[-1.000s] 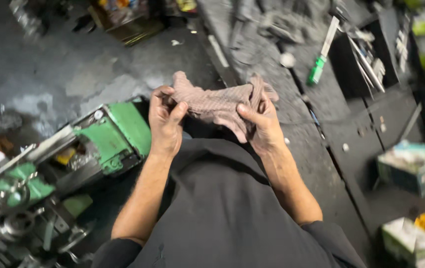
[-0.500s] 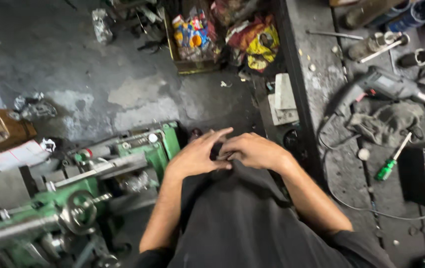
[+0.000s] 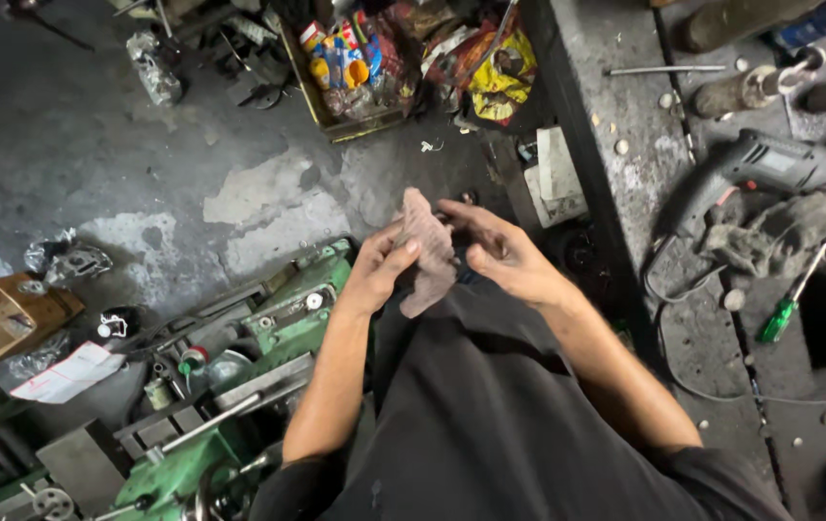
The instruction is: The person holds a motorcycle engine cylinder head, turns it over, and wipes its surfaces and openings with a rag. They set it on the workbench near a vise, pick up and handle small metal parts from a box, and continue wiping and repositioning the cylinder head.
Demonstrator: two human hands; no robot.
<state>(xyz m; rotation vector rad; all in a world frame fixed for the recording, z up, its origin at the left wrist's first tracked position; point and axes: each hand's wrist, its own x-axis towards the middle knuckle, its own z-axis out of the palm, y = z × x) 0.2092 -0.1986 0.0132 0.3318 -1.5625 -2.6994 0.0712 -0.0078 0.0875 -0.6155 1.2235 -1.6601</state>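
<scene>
A dirty pinkish-brown rag (image 3: 427,251) hangs bunched between my two hands, in front of my dark shirt. My left hand (image 3: 379,270) pinches its left edge with thumb and fingers. My right hand (image 3: 500,256) has its fingers curled against the rag's right side, the palm turned toward me. Both hands are held over the gap between a green lathe (image 3: 239,367) at the lower left and a grimy workbench (image 3: 625,174) on the right.
On the bench lie a grey electric drill (image 3: 770,169), a crumpled grey cloth (image 3: 770,236), a green-handled screwdriver (image 3: 789,299) and metal tubes (image 3: 750,92). A crate of colourful packets (image 3: 355,68) and a cardboard box (image 3: 3,318) sit on the stained concrete floor.
The view swung left and down from the bench toward the floor and lathe. The rag, spread wide a second ago, was balled out of sight between my hands and now hangs bunched.
</scene>
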